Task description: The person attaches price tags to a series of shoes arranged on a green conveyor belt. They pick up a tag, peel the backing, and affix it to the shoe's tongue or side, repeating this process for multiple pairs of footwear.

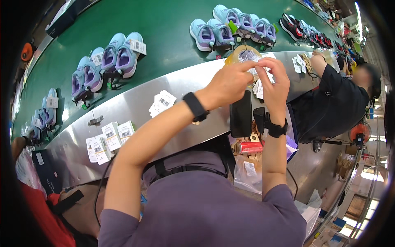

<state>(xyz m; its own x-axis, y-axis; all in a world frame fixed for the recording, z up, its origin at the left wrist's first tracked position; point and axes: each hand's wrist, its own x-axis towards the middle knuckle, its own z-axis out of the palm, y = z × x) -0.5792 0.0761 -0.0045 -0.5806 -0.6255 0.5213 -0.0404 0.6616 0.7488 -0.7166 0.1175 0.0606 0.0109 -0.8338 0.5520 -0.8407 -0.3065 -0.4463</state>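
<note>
Above the metal ledge, my left hand (231, 83) and my right hand (275, 84) meet at their fingertips. Both are closed in a pinch; whatever sits between the fingertips is too small to make out. Just behind them lies a yellowish ring like a tape roll (238, 52), with small pale pieces inside it, partly covered by my hands. White tags (258, 89) lie below my fingers, partly hidden. A black phone (241, 115) rests on the ledge under my left hand. Each wrist wears a black band.
Light-blue and purple sneakers (127, 57) stand in groups on a green conveyor (164, 24). Barcode tags (162, 102) and more tag stacks (110, 136) lie on the metal ledge (82, 144). A red can (249, 147) sits below. Co-workers stand at both sides.
</note>
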